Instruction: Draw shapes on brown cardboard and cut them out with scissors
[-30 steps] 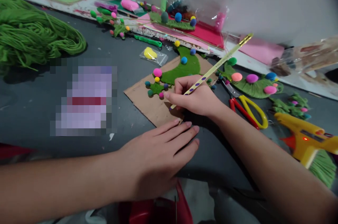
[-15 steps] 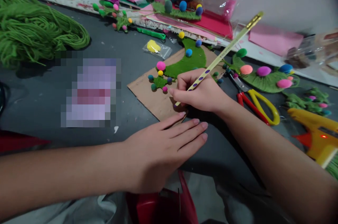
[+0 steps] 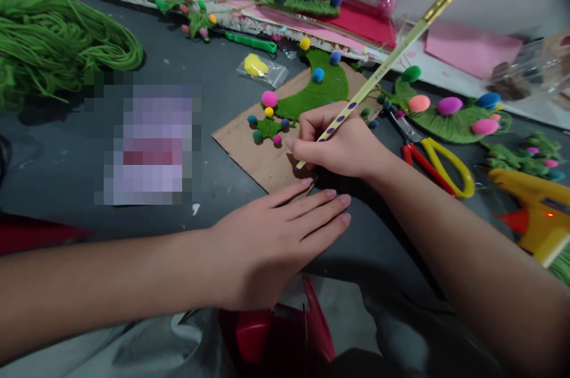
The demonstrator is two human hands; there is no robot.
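Note:
A yellow pencil (image 3: 378, 77) with purple dots is gripped in my right hand (image 3: 341, 137), its tip low over a piece of brown cardboard (image 3: 249, 152). My left hand (image 3: 280, 235) lies flat, fingers stretched out, across the near corner of the cardboard and the table. On the cardboard sit a green crescent (image 3: 320, 90) with pompoms along its edge and a small green star (image 3: 269, 127) tipped with pompoms. The pencil tip is close to the near corner, and whether it touches the cardboard I cannot tell.
Scissors (image 3: 463, 173) with red and yellow handles and a yellow glue gun (image 3: 529, 200) with a lit red light lie on the right. Green yarn (image 3: 66, 34) is heaped at the left. Toward the back are a green cutter (image 3: 250, 41) and a bag of yellow clay (image 3: 262, 69).
The whole view has shifted slightly, with the table things appearing a little higher. Both hands keep nearly the same pose, and the pencil stays in my right hand.

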